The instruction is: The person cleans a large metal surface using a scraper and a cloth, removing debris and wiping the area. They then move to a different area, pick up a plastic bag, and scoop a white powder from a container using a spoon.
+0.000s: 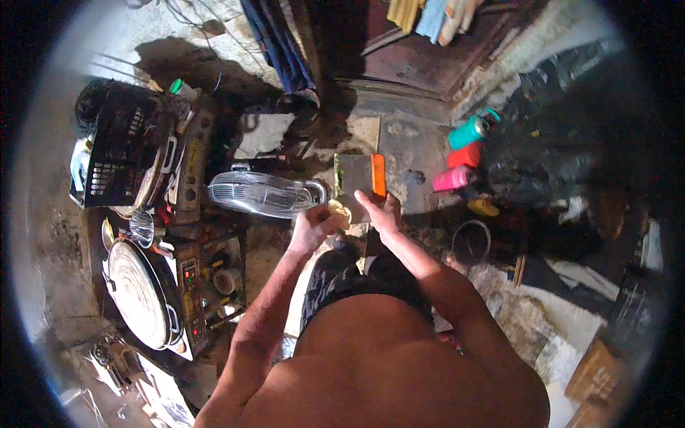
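Note:
My right hand (382,211) grips a wide scraper by its orange handle (378,174), with the thumb resting on the flat grey blade (354,179). Along the blade's left edge clings a yellow-green residue. A pale yellow crumpled piece (340,215), perhaps cloth, is pinched in my left hand (316,227) close to the blade's lower left corner. Whether it touches the metal I cannot tell. Both hands are held in front of my waist, side by side. Just left of them stands a metal fan (262,193) with a wire cage.
To the left are a round pan (136,294) on a cabinet with red lights, and a black plastic basket (115,166). Teal (470,132) and pink bottles (449,179) stand at right, with a red item (464,155) between them. A cardboard box (594,372) sits lower right.

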The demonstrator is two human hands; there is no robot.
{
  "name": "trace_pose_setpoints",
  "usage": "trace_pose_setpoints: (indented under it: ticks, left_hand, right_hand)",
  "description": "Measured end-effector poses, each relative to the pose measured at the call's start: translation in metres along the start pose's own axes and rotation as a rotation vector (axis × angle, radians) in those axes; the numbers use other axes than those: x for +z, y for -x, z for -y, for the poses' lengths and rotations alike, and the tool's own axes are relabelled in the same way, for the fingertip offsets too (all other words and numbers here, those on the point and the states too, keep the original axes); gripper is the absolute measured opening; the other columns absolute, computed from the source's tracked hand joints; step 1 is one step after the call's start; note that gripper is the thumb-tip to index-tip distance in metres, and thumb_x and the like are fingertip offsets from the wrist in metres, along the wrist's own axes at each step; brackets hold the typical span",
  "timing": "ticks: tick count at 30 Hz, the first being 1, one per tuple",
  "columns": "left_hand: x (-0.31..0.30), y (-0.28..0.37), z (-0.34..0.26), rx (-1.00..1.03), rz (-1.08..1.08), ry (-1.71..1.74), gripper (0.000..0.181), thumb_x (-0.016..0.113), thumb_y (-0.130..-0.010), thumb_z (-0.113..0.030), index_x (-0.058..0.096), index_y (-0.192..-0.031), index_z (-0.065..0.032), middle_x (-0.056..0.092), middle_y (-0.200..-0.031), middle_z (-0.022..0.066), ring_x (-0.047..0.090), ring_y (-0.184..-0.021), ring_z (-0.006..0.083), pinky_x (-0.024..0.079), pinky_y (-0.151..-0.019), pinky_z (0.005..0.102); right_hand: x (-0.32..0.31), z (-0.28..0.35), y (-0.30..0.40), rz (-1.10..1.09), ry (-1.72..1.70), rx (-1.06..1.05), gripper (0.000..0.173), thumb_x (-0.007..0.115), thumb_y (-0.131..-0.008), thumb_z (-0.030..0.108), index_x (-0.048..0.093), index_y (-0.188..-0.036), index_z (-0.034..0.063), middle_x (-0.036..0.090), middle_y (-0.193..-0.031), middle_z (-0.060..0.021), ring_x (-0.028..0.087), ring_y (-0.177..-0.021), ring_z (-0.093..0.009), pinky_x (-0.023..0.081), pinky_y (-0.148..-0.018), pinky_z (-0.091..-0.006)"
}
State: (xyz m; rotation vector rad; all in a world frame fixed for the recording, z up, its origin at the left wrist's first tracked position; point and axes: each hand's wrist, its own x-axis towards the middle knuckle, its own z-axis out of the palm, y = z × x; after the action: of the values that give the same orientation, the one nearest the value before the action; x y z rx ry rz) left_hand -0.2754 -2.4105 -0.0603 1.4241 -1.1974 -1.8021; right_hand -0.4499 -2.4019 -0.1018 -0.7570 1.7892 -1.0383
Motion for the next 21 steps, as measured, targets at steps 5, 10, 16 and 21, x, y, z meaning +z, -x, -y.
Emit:
trace_pose_setpoints:
  ticks: [5,10,16,21]
  left_hand:
    - [-0.048,-0.104,-0.01,-0.107,-0.042,-0.312,0.028,0.068,-0.075,-0.021,0.065,-0.092,0.0007,0.064,-0.074,0.0029,0.056,-0.065,0.0071,0.047,-0.059,0.0248]
    - [-0.077,-0.221,-0.024,-0.178,-0.075,-0.104,0.033,0.068,-0.076,-0.02,0.064,-0.102,-0.0004,0.065,-0.085,0.0038,0.06,-0.076,0.0097,0.049,-0.065,0.0269]
    - [-0.103,-0.368,-0.004,-0.45,-0.293,0.097,0.026,0.068,-0.076,-0.016,0.064,-0.098,-0.0014,0.062,-0.083,0.0023,0.056,-0.065,0.0105,0.045,-0.054,0.025]
    - [-0.132,-0.467,0.007,-0.516,-0.322,0.278,0.017,0.068,-0.077,-0.017,0.064,-0.088,-0.0041,0.059,-0.075,0.0007,0.052,-0.058,0.0103,0.04,-0.048,0.0276]
  right_hand:
    - [0.042,0.04,-0.095,0.032,0.269,-0.084,0.046,0.076,-0.067,0.044,0.056,-0.072,0.0029,0.056,-0.063,-0.0032,0.053,-0.059,-0.016,0.045,-0.058,-0.0316]
    - [0.094,0.043,-0.213,0.086,0.434,-0.072,0.058,0.069,-0.068,0.055,0.057,-0.08,-0.0007,0.06,-0.07,-0.0125,0.059,-0.062,-0.026,0.046,-0.058,-0.0361]
    - [0.175,-0.009,-0.369,0.126,0.355,-0.01,0.059,0.063,-0.073,0.057,0.061,-0.083,-0.0007,0.064,-0.074,-0.0138,0.063,-0.072,-0.028,0.048,-0.063,-0.038]
    - [0.227,-0.058,-0.488,0.53,0.283,0.085,0.057,0.057,-0.081,0.055,0.06,-0.094,-0.0005,0.063,-0.082,-0.006,0.057,-0.076,-0.017,0.045,-0.07,-0.0341]
